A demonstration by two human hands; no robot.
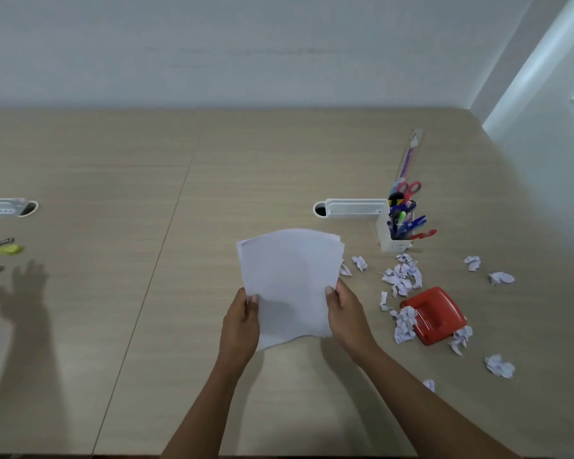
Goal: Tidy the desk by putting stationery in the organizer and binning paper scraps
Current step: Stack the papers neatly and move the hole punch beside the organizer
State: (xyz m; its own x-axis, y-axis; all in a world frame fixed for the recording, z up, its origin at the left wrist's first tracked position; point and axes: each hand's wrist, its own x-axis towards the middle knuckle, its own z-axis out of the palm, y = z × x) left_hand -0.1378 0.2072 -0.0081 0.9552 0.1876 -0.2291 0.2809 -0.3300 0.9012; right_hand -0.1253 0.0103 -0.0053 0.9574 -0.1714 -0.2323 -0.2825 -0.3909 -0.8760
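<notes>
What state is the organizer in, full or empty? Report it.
Full. The organizer stands upright, crowded with pens, scissors and a ruler sticking out the top.

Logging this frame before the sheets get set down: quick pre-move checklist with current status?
1. Grip on the paper sheets: left hand and right hand each pinch a side near the lower edge. Ok.
2. Sheets squared: top edges are fanned, not aligned. Not ok.
3. Bare desk for setting down: open surface below and to the left. Ok.
4. Scraps binned: crumpled paper scraps lie around the red hole punch. Not ok.
5. Bin location: none in view. Cannot tell.
6. Stationery in the organizer: yellow-green cutter lies loose at far left. Not ok.
</notes>
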